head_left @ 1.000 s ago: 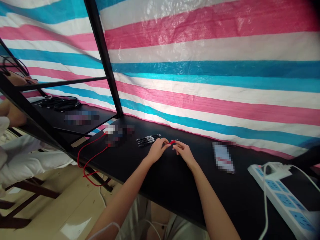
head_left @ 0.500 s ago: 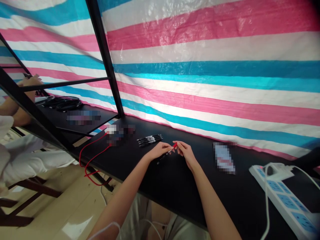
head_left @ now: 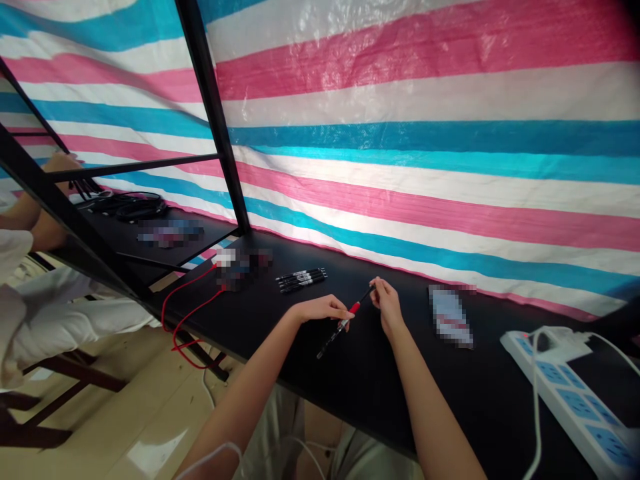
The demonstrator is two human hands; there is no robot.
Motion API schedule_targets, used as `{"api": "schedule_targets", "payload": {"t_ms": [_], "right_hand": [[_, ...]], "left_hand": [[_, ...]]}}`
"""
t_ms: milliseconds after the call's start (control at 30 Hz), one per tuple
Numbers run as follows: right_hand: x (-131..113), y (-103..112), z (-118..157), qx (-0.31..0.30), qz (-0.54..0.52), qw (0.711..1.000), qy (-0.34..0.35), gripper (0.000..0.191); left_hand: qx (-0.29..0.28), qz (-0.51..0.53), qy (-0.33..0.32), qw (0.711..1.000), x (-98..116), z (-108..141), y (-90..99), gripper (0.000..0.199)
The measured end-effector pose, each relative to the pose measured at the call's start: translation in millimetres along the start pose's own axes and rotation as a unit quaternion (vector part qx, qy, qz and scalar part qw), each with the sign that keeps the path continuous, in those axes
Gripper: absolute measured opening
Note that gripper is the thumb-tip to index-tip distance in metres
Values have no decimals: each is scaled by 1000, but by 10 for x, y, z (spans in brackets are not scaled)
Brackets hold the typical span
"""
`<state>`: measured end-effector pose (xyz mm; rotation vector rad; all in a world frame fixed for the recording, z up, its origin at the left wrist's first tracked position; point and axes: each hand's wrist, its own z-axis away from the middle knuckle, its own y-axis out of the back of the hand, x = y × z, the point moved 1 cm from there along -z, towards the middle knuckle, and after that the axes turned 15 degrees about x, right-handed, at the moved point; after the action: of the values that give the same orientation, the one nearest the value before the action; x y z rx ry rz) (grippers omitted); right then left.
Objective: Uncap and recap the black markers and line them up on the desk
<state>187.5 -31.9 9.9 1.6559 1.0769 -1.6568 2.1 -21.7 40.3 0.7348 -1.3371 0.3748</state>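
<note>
A slim pen (head_left: pixel 332 339) with a dark, see-through barrel and a red section (head_left: pixel 355 307) slants over the desk, its lower end toward me. My left hand (head_left: pixel 327 311) pinches it near the red section, closed around the barrel. At the upper end, the fingertips of my right hand (head_left: pixel 386 303) are closed on a dark slim end part (head_left: pixel 369 292) in line with the pen. Whether this part is joined to the red section or drawn apart, I cannot tell. Several black pens (head_left: pixel 301 280) with pale print lie side by side beyond my left hand.
On the black desk (head_left: pixel 370 393), a white power strip (head_left: pixel 570 393) with plugs stands at right. Blurred-out items lie at left and right. Red cables (head_left: pixel 193 320) hang over the left edge. Past the black metal frame (head_left: pixel 220 143) sits another person (head_left: pixel 50 320). A striped sheet (head_left: pixel 425 160) hangs behind.
My right hand has moved up and right, away from my left, with a dark length now showing between the red section and its fingers. My left hand has lowered slightly with the pen.
</note>
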Motion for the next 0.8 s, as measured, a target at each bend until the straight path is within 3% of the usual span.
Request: {"api": "schedule_targets", "payload": {"t_ms": [133,200,333,467,567,667,800], "right_hand": [[-42,186,-123,82,-26,996,28,43],[-60,225,-140,84,-29,995,44,42],[-7,136,-84,20,21,999,33,42],[121,-17,-5,-77,73,994,-32,43],[180,-58,13,-112,99,988,-39,40],[199,-51,9,-119,110,986,-28,40],[204,-50,10,-129,132,983,-9,37]], "left_hand": [[-30,3,21,999,19,20,4,37],[-1,-8,9,1000,2,1,2,38],[122,-51,-17,991,-89,-75,-2,46],[192,-128,-33,972,-181,-138,-15,51],[253,-218,-23,942,-214,-152,-16,53],[310,-334,-4,890,-223,-148,-14,50],[335,-421,15,843,-226,-147,-25,47]]}}
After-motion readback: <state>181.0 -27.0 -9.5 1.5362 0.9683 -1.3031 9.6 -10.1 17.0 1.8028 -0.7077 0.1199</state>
